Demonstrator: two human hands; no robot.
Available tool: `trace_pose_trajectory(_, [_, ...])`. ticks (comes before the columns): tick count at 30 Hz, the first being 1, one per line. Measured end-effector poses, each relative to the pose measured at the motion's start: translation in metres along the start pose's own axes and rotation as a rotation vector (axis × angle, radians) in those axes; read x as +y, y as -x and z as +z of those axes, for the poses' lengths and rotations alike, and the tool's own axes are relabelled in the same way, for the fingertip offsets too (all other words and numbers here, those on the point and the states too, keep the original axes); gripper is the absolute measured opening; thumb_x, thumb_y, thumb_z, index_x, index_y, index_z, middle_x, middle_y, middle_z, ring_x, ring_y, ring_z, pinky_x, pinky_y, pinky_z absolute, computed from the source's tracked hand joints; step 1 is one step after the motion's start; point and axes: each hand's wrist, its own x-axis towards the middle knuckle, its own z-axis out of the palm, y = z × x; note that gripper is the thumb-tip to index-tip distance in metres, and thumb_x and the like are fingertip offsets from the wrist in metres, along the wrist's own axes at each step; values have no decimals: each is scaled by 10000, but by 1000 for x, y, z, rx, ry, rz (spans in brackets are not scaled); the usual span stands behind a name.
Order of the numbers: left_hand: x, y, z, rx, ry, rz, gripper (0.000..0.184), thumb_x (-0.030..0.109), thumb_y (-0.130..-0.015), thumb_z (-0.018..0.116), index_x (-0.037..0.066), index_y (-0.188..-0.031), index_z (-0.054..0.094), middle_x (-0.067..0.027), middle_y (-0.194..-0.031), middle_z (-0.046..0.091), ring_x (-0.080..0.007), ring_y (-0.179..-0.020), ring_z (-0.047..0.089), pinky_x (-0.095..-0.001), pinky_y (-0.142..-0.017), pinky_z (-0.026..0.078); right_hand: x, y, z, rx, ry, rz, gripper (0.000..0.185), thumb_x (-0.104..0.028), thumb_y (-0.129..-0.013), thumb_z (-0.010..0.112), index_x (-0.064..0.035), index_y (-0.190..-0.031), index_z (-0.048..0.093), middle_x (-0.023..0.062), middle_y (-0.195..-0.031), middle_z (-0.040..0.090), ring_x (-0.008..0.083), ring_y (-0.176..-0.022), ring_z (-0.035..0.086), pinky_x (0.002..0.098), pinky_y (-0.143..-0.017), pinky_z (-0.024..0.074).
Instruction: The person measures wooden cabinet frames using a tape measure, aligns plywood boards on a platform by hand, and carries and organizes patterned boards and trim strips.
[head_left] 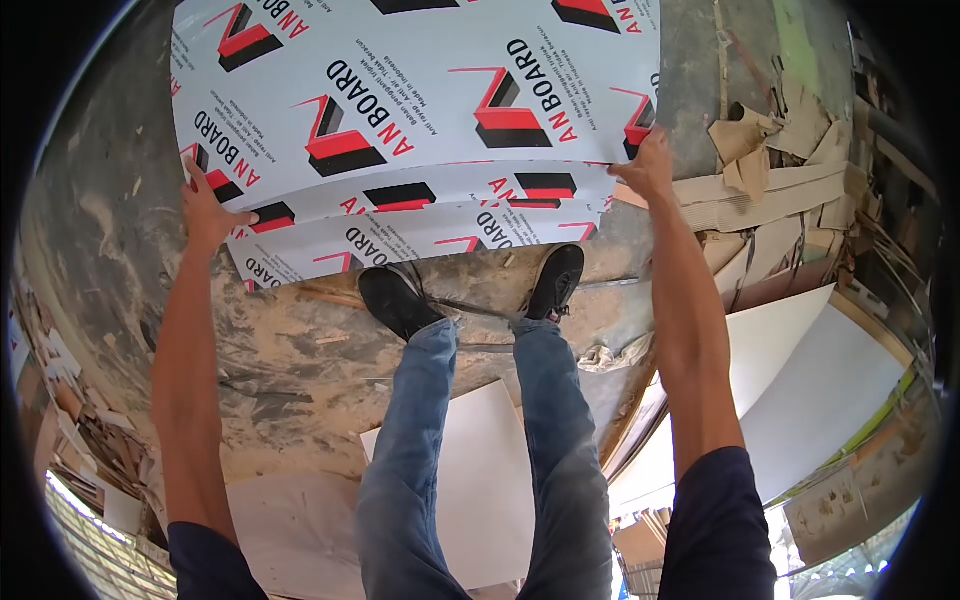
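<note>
A large white board [420,90] printed with red and black "AN BOARD" logos spans the top of the head view. My left hand [207,208] grips its left edge near the close corner, with the thumb pointing inward. At the opposite corner my right hand [648,170] is closed on the right edge; its fingertips are partly hidden. Below the held edge shows another printed layer [410,235] with the same logos. Whether that layer is a separate sheet or part of the same one, I cannot tell.
My black shoes [398,303] stand just behind the printed layers on a dusty floor [300,400]. A plain white panel [485,480] lies between my legs. Torn cardboard [765,205] and leaning white sheets [820,390] are at the right. Scrap pieces [95,440] pile up at the left.
</note>
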Motion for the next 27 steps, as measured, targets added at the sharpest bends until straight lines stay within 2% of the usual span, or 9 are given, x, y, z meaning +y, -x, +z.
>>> trace_pose_trajectory(3, [-4,-2,0,23,4,-44,1457,187,-400,917,118,-1456,-84,-285,-1294,292,-451,-1170,395,-498,-941,398,-3,12,11,6,4,26,885,-169,-501,849,63,-1181,333,253,-1162,461,407,-1083,495,418,-903,450])
trace_pose_trajectory(14, [-39,24,15,40,-64,-44,1539,252,-320,935,129,-1460,-92,-311,-1236,366,-484,-1156,388,-513,-964,367,-17,67,42,42,-101,32,903,-143,-481,856,56,-1181,320,241,-1154,451,401,-1104,463,420,-932,418])
trace_pose_trajectory(17, [-51,25,14,49,89,32,1473,224,-380,928,112,-1464,-62,-277,-1253,394,-414,-1154,429,-476,-982,357,-20,70,39,48,-98,34,895,-133,-472,855,51,-1171,326,240,-1135,454,406,-1086,472,420,-914,427])
trace_pose_trajectory(19, [-56,20,6,-28,683,-2,1328,257,-499,897,106,-1473,7,-197,-1280,426,-311,-1172,448,-432,-1005,334,-26,68,27,40,-98,25,891,-144,-485,846,47,-1173,313,239,-1104,461,407,-1049,494,423,-889,438])
trace_pose_trajectory(20, [-57,19,1,-30,684,-6,1328,257,-499,897,106,-1473,7,-197,-1280,426,-311,-1172,448,-432,-1005,334,-27,69,26,36,-96,23,891,-144,-485,846,47,-1173,313,239,-1104,461,407,-1049,494,423,-889,438])
trace_pose_trajectory(22, [-57,17,-10,-186,883,-237,1136,340,-617,831,62,-1465,127,-109,-1291,454,-237,-1187,440,-400,-1032,299,-28,69,25,80,-138,16,796,-196,-514,828,46,-1128,381,227,-1081,479,393,-1003,525,426,-864,441])
trace_pose_trajectory(23, [-66,15,-10,-247,849,-319,990,486,-686,747,30,-1425,270,-88,-1289,485,-230,-1202,432,-381,-1050,269,-19,69,32,76,-136,14,796,-196,-514,828,46,-1128,381,227,-1081,479,393,-1003,525,426,-864,441])
trace_pose_trajectory(26, [-65,12,1,-101,1050,-493,895,562,-729,679,20,-1376,381,-89,-1313,486,-222,-1204,431,-373,-1055,251,5,68,51,24,-339,-21,646,-271,-568,800,34,-1044,488,168,-1016,538,310,-944,559,381,-834,439])
trace_pose_trajectory(27, [-64,11,3,-102,1051,-498,895,562,-729,679,20,-1376,381,-89,-1313,486,-222,-1204,431,-373,-1055,251,3,69,49,-47,-675,111,591,-303,-590,793,20,-1009,528,130,-982,557,258,-916,553,352,-817,433])
